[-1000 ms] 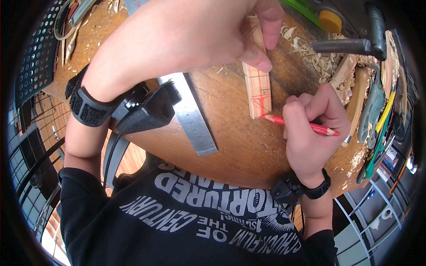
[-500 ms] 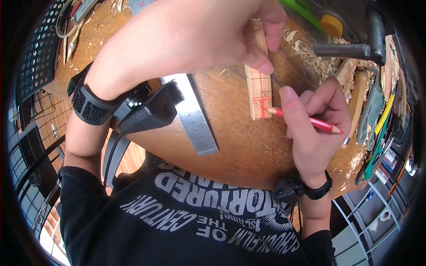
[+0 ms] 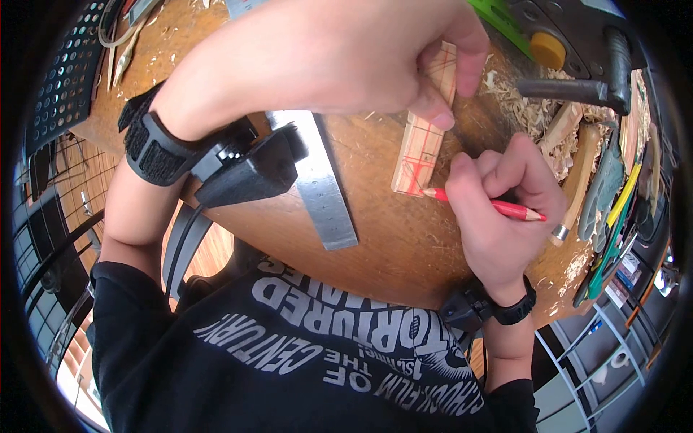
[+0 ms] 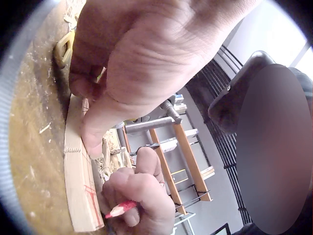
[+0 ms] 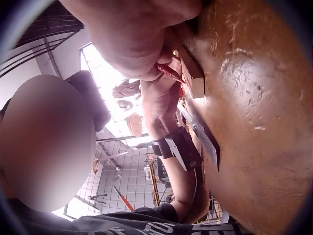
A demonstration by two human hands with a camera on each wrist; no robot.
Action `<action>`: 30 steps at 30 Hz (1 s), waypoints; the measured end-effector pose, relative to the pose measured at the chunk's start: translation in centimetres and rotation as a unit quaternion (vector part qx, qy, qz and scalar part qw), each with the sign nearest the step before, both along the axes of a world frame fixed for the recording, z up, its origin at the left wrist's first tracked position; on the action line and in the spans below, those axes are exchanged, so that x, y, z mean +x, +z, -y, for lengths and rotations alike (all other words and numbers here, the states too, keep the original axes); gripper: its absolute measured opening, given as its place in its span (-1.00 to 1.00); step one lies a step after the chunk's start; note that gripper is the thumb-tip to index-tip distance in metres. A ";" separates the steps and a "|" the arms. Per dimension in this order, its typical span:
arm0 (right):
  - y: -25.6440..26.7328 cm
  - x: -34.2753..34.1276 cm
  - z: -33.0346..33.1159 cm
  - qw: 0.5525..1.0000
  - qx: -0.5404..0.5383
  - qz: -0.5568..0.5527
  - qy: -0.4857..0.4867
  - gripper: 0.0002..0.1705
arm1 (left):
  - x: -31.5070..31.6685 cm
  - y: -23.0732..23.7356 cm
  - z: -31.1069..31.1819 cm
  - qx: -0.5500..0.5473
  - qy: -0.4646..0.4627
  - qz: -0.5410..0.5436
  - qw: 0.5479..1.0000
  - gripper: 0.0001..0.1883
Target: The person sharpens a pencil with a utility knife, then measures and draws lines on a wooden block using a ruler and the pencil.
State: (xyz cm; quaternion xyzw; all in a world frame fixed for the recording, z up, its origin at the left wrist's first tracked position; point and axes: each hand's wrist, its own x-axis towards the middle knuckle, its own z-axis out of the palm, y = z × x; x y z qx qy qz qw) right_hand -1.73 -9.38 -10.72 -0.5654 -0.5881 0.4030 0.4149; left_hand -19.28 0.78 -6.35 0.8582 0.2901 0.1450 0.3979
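Block [image 3: 421, 151] is held by left hand [image 3: 372, 61] | long axis is pointed toward near edge of table [image 3: 382, 245] | at near end, pencil [image 3: 518, 210] is pinched by nearer right hand [image 3: 497, 231]

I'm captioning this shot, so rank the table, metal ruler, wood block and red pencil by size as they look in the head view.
By visible area, largest to smallest:
1. Table
2. Metal ruler, partly hidden
3. Wood block, partly covered by the left hand
4. Red pencil, partly covered by the right hand
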 end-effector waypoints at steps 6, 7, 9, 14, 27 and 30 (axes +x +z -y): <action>-0.1 0.0 0.1 1.000 0.000 0.009 0.009 -0.55 | -0.6 -0.5 -1.0 -0.075 -0.016 0.057 0.995 -0.73; -0.1 -0.1 0.1 1.000 0.000 0.009 0.009 -0.55 | -0.6 -0.5 -1.0 -0.077 -0.015 0.046 0.996 -0.73; -0.1 -0.2 0.1 1.000 -0.005 0.008 0.008 -0.55 | -0.7 -1.4 -1.1 -0.055 -0.029 0.079 0.995 -0.73; -0.3 -0.1 0.0 1.000 0.008 0.011 0.015 -0.54 | 0.0 0.0 0.2 0.026 -0.003 -0.005 1.000 -0.74; -0.3 0.1 -0.1 1.000 -0.002 0.013 0.014 -0.57 | 0.0 -0.1 0.3 0.006 0.018 0.007 1.000 -0.75; -0.1 -0.2 -0.1 1.000 -0.011 0.013 0.009 -0.57 | 0.2 0.1 0.3 0.013 0.013 -0.006 1.000 -0.75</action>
